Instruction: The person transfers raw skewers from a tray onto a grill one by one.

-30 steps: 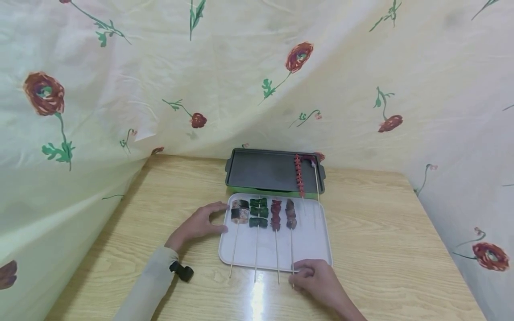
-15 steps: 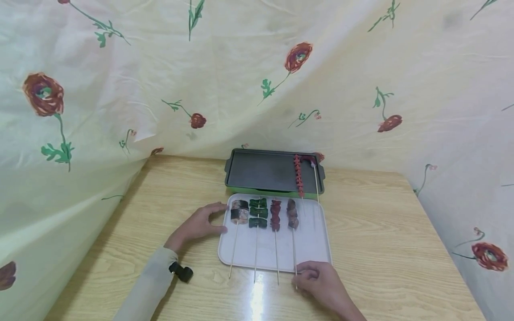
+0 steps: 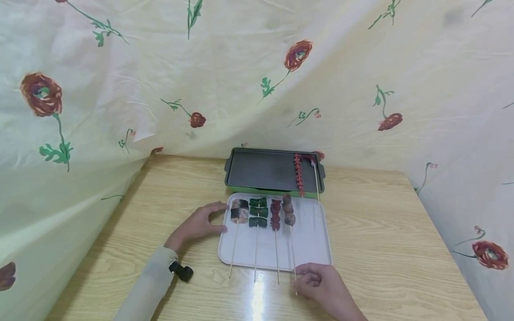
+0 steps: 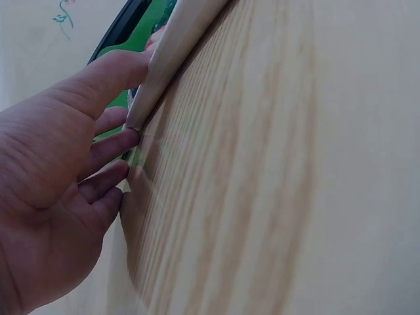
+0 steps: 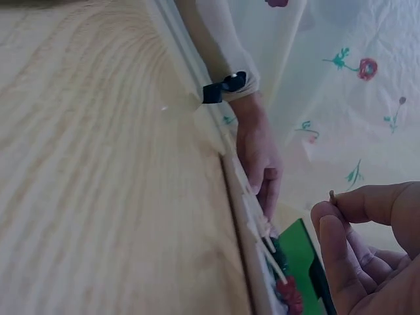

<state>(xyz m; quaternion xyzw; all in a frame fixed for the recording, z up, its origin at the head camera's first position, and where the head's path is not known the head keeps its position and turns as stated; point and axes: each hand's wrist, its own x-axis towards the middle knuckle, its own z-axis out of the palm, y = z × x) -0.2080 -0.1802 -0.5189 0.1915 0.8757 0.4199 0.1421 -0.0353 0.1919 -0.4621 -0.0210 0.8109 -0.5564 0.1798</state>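
My right hand (image 3: 317,285) pinches the near end of a brown meat skewer (image 3: 288,210) between thumb and fingers. The stick's tip (image 5: 333,195) shows at the fingertips in the right wrist view. Whether its meat touches the white tray (image 3: 313,245) below, I cannot tell. My left hand (image 3: 199,223) rests against the tray's left rim, thumb and index finger spread apart along it. To the left of the brown skewer lie a red meat skewer (image 3: 275,215), a green pepper skewer (image 3: 258,213) and a skewer of pale, dark-banded pieces (image 3: 239,211).
Behind the tray stands a dark griddle (image 3: 263,169) with a green base. On its right side lie a skewer of red pieces (image 3: 298,175) and a dark red curled skewer (image 3: 309,158), sticks overhanging the tray. Flowered cloth (image 3: 225,80) hangs around the wooden table (image 3: 373,223).
The brown skewer's meat end has swung slightly left and up in the head view. My right hand has shifted slightly down and right. My left hand stays at the rim.
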